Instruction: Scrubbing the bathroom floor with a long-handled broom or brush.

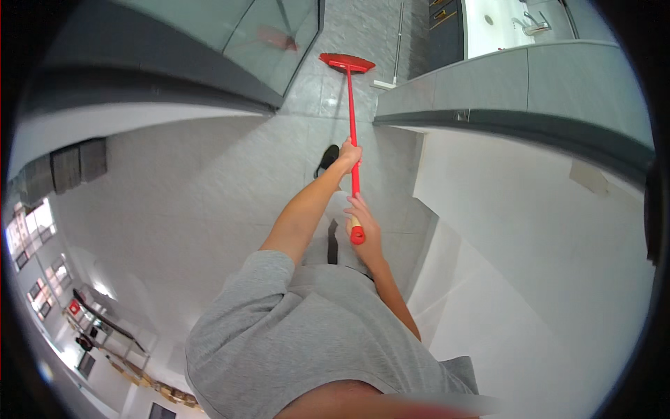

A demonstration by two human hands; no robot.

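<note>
A red broom [352,105] runs away from me along the middle of the view, its wide red head [347,63] down on the grey tiled floor by a doorway. My left hand [351,152] is wrapped round the pole partway down. Closer to my body, my right hand [366,222] holds the upper end, near a pale band and the red end cap [357,236] with its hole. A dark shoe [326,160] shows beside my left hand.
A white-headed floor squeegee or mop [383,84] leans by the right wall past the doorway. Beyond stand a white sink [481,31] with a tap [536,26] and a dark cabinet [447,31]. On the left is a dark-framed glass panel [269,42]; a white wall [502,209] rises at right.
</note>
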